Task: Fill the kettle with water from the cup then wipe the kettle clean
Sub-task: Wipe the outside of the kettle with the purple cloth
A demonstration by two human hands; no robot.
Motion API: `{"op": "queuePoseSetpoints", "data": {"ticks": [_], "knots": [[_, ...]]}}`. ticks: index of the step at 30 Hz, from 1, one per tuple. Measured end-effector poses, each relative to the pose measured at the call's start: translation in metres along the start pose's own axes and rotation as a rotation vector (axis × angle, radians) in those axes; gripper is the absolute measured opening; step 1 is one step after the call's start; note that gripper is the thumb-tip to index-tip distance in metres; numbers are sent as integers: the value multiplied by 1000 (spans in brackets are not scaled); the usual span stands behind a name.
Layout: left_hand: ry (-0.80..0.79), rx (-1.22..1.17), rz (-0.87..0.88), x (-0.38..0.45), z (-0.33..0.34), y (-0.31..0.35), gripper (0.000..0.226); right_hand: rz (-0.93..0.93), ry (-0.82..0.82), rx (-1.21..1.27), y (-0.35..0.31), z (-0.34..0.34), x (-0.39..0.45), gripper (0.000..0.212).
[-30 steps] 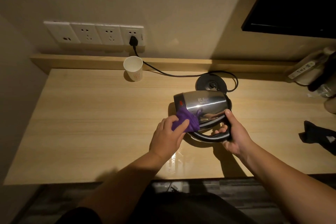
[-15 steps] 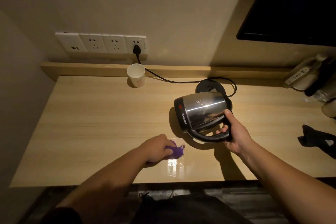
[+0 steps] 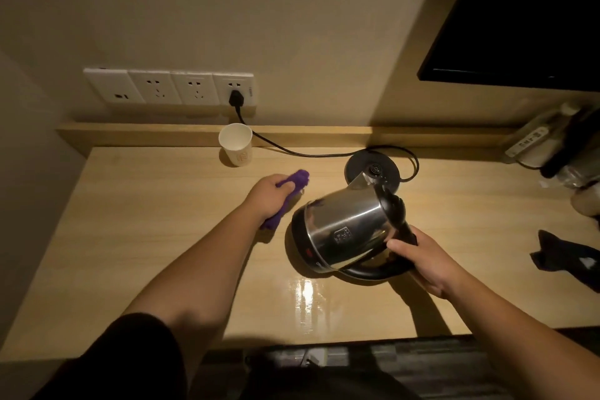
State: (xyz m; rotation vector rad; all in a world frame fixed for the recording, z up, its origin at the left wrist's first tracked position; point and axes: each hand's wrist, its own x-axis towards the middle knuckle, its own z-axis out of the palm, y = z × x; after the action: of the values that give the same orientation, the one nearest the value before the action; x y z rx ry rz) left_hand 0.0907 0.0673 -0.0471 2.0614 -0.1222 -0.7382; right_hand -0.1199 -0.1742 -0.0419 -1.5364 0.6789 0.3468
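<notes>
A moment ago my left hand [image 3: 271, 193] was down near the front edge of the bench [image 3: 136, 237] with the purple cloth [image 3: 293, 183]; now it has swung up and away toward the back, the cloth bunched in my closed fingers and lying on the wood, just short of the paper cup [image 3: 236, 149]. The kettle [image 3: 347, 229] has turned too: I have tipped it over so its spout points at the black base [image 3: 373, 172] and its bottom rim faces me. I take this to mean the wiping is done, or nearly so, and that the kettle is heading back to its base.

My right hand [image 3: 422, 261] is wrapped tight around the black handle, carrying the whole kettle tilted just above the bench. The cloth hand sits to the left of the kettle body, near it but not touching. A wet sheen [image 3: 305, 294] shows on the wood in front of the kettle, which I judge may need a wipe as well.
</notes>
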Motion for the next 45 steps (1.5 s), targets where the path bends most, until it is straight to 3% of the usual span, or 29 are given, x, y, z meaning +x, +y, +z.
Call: {"op": "queuePoseSetpoints", "data": {"ticks": [3, 5, 16, 23, 26, 28, 31, 35, 39, 45], "knots": [[-194, 127, -18, 7, 12, -5, 21, -24, -27, -50, 0, -3, 2, 31], [-232, 121, -27, 8, 17, -9, 22, -41, -6, -76, 0, -3, 4, 27], [133, 84, 303, -33, 32, -35, 30, -32, 154, 165, -2, 10, 15, 22], [349, 347, 608, -65, 52, -64, 44, -8, 149, 241, -17, 18, 16, 25], [359, 519, 744, -75, 59, -75, 58, 3, 149, 261, -22, 22, 14, 28], [281, 704, 815, -81, 65, -83, 65, 1, 148, 261, -27, 27, 12, 27], [175, 837, 764, -91, 79, -92, 69, -45, 166, 177, -35, 36, 9, 22], [107, 780, 599, -100, 85, -79, 48, -84, 216, 50, -39, 40, 6, 22], [-89, 474, 486, -111, 63, -62, 38, -162, 244, -124, -43, 43, 2, 19], [95, 202, 529, -126, 31, -14, 35, -223, 246, -431, -44, 44, 4, 43]]}}
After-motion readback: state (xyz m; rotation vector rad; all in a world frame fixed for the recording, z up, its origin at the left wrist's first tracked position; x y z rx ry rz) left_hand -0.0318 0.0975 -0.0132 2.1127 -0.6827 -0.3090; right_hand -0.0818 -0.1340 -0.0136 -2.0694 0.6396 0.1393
